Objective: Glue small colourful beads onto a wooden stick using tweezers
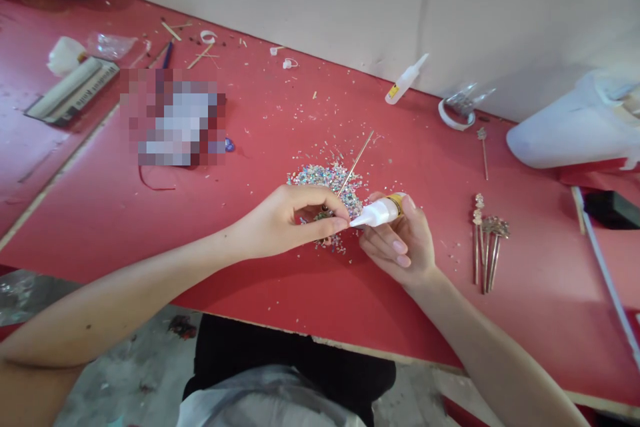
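Note:
My left hand (287,223) is closed with thumb and fingertips pinched around a gold hairpin. The thin stick of the hairpin (356,163) slants up and away from the fingers, and its ornamental end is mostly hidden under the hand. In my right hand (407,240) lies a white glue bottle (381,212) with a yellow label. Its nozzle points left and meets, or nearly meets, my left fingertips. Beneath both hands spreads a pile of small glittering rhinestones (323,177) on the red table (280,293).
Several gold hairpins (485,253) lie at right, with another hairpin (483,150) farther back. A second glue bottle (404,83) and a white ring (456,117) are by the wall. A white container (560,127) and black block (611,209) stand right; a long box (73,93) lies left.

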### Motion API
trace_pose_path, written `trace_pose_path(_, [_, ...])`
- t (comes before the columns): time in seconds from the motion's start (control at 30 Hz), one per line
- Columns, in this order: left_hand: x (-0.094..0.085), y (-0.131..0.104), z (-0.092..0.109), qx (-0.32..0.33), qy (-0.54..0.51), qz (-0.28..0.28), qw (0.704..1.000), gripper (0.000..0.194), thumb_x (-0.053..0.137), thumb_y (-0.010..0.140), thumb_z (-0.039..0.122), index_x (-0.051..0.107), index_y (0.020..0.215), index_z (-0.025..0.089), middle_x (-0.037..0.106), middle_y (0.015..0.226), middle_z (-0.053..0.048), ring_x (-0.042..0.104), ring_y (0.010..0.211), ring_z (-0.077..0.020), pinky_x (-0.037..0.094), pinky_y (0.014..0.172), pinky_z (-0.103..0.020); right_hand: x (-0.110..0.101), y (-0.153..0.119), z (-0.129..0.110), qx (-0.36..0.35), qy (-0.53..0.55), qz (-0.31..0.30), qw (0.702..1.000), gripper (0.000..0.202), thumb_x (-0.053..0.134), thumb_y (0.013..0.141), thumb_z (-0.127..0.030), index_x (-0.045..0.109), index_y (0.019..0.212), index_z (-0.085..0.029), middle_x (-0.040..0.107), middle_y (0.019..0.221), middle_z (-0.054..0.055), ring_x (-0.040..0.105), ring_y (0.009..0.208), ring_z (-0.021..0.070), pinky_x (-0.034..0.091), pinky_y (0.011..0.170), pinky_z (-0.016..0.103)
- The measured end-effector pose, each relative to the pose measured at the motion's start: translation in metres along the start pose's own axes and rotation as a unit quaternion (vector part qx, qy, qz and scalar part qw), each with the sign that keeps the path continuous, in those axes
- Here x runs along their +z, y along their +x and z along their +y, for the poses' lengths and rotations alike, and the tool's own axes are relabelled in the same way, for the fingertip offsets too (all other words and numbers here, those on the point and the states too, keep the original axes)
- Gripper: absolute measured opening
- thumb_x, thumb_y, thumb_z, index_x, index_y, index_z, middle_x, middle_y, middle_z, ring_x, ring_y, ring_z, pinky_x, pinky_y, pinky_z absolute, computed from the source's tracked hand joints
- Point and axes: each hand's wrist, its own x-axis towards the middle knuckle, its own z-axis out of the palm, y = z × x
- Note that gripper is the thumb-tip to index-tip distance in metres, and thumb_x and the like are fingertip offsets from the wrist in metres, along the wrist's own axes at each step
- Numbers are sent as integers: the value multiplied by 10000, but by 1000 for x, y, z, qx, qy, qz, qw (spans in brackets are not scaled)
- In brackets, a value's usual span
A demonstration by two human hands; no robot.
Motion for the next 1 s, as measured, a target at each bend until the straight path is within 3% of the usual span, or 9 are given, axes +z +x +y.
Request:
trace_pose_path(0.3, [0,0,0,-23,3,2,1000,105,627,881,229,662,885,131,653,834,-25,598,696,-83,485,626,-184,2,1,-1,-23,0,-21,1000,273,571,885,-470,687,988,-245,394,393,-118,170,263,21,230,334,172])
trace_pose_path(0.53, [-3,2,-1,-78,-99,26,992,116,631,883,244,635,884,128,626,722,-3,603,649,-87,499,618,-196,3,1,-2,-80,-52,-44,994,227,663,808,-423,588,982,-299,481,512,-95,278,353,49,266,394,192])
trace_pose_path(0.73, [-4,3,-4,-78,-113,47,989,127,639,877,249,645,867,123,621,668,-2,598,602,-91,501,599,-213,2,1,-2,-122,-66,-61,988,244,690,765,-335,546,959,-307,415,571,-93,304,416,58,273,446,208])
trace_pose_path(1.0, [-5,5,-6,-66,-122,38,990,123,623,879,251,622,855,130,601,701,4,579,601,-80,502,600,-209,-4,-1,2,-141,-78,-90,983,229,655,752,-233,595,958,-313,464,631,-65,360,478,71,311,489,225])
